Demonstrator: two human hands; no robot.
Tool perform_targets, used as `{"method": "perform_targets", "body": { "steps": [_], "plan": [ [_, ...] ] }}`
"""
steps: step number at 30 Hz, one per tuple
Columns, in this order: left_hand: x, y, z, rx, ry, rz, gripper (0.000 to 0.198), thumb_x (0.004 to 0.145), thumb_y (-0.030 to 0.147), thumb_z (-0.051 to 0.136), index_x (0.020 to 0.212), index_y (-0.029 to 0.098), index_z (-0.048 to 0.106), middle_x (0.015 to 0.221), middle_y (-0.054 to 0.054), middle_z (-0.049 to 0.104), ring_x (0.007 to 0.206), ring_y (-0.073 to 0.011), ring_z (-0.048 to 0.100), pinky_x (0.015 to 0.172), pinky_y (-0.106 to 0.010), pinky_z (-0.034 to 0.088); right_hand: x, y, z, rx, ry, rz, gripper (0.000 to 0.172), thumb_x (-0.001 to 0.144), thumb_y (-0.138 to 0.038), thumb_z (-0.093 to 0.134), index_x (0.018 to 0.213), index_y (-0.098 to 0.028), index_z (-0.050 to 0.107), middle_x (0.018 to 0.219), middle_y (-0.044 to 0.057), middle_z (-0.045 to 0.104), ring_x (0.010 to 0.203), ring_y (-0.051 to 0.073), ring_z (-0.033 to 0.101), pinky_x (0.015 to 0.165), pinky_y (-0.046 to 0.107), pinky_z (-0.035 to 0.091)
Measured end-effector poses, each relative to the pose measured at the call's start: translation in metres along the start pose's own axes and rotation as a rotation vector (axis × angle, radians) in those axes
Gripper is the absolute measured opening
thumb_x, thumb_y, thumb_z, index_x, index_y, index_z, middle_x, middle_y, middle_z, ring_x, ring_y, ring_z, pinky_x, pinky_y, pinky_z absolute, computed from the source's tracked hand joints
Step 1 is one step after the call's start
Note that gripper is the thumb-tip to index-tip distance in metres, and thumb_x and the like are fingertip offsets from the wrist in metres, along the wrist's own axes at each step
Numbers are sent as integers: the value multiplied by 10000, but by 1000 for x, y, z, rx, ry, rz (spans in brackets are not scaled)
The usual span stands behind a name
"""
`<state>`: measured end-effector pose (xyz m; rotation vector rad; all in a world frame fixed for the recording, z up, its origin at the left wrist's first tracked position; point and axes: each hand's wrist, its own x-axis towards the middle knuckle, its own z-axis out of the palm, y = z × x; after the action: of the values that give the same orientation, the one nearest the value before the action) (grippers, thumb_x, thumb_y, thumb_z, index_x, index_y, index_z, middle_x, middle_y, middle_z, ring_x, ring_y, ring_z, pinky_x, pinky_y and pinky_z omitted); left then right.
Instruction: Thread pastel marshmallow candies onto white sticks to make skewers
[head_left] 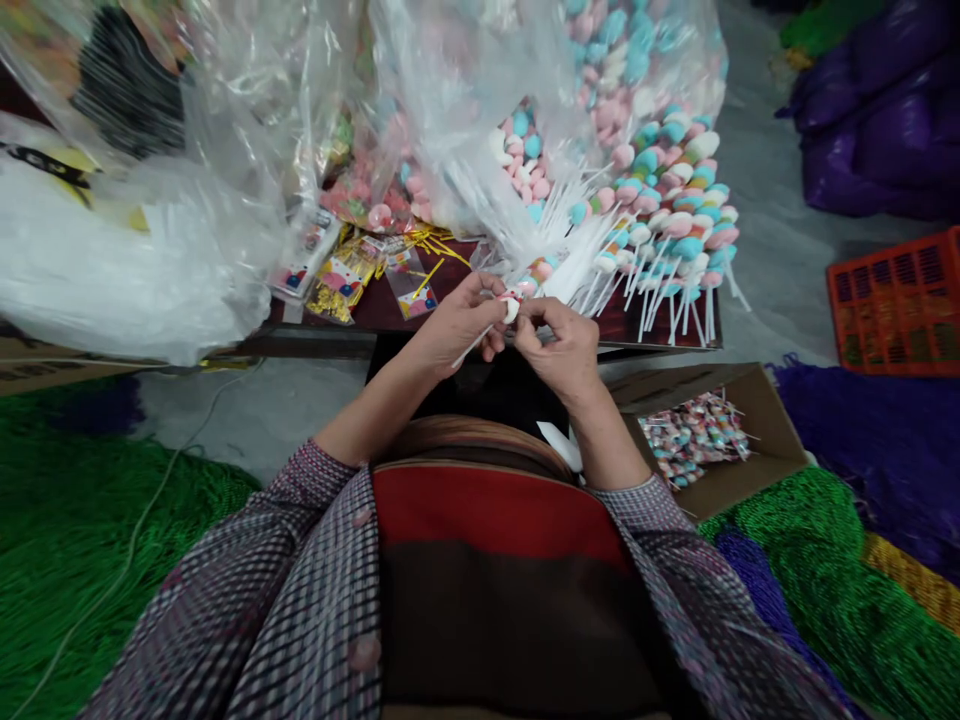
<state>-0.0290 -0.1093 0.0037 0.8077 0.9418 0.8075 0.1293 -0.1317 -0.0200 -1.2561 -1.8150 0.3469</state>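
Observation:
A marshmallow stick (pixel 534 278) in pink, white, blue and orange is held just past the table's front edge, its white stick pointing down and left toward me. My left hand (pixel 471 318) is closed around its lower end, with thumb and fingertips pinching it. From the other side my right hand (pixel 561 345) comes in closed, thumb and forefinger pressed together beside the lowest piece. What lies between those right fingertips is too small to make out. Just beyond both hands lies a fanned pile of white sticks (pixel 559 235).
On the dark table (pixel 480 318) stand loose marshmallow sticks (pixel 682 215), gold twist ties (pixel 341 285), printed cards (pixel 414 290) and bags of marshmallows (pixel 525 150). A white plastic bag (pixel 127 260) bulges at left. Wrapped sweets fill a cardboard box (pixel 780 420) at right, near an orange crate (pixel 896 300).

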Motion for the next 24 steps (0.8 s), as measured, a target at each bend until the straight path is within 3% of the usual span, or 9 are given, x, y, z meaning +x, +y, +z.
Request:
{"method": "perform_targets", "body": {
  "steps": [8, 14, 18, 24],
  "plan": [
    [3, -8, 4, -14, 109, 203, 208, 797, 165, 623, 879, 248, 451, 548, 132, 522, 378, -58, 491, 363, -178, 341, -2, -3, 11, 158, 89, 129, 81, 879, -224, 558, 842, -223, 629, 726, -34, 689, 615, 107, 632, 648, 247, 542],
    [5, -12, 0, 27, 171, 156, 194, 837, 174, 614, 903, 247, 446, 577, 129, 535, 389, -41, 486, 378, -171, 337, -1, 1, 18, 264, 63, 277, 117, 906, -286, 589, 984, -226, 652, 820, -10, 755, 665, 118, 694, 644, 247, 568],
    [3, -10, 3, -18, 141, 92, 175, 882, 195, 589, 924, 248, 428, 606, 117, 548, 427, -46, 537, 400, -164, 385, 1, 2, 18, 200, 14, 280, 146, 894, -225, 575, 982, -212, 691, 833, 3, 771, 687, 123, 709, 680, 263, 572],
    [4, -10, 3, 1, 91, 80, 242, 870, 194, 634, 939, 247, 408, 638, 121, 560, 443, -47, 555, 409, -164, 402, 0, 3, 17, 88, 39, 254, 119, 886, -200, 585, 892, -204, 704, 783, -2, 746, 681, 126, 681, 704, 278, 553]
  ]
}}
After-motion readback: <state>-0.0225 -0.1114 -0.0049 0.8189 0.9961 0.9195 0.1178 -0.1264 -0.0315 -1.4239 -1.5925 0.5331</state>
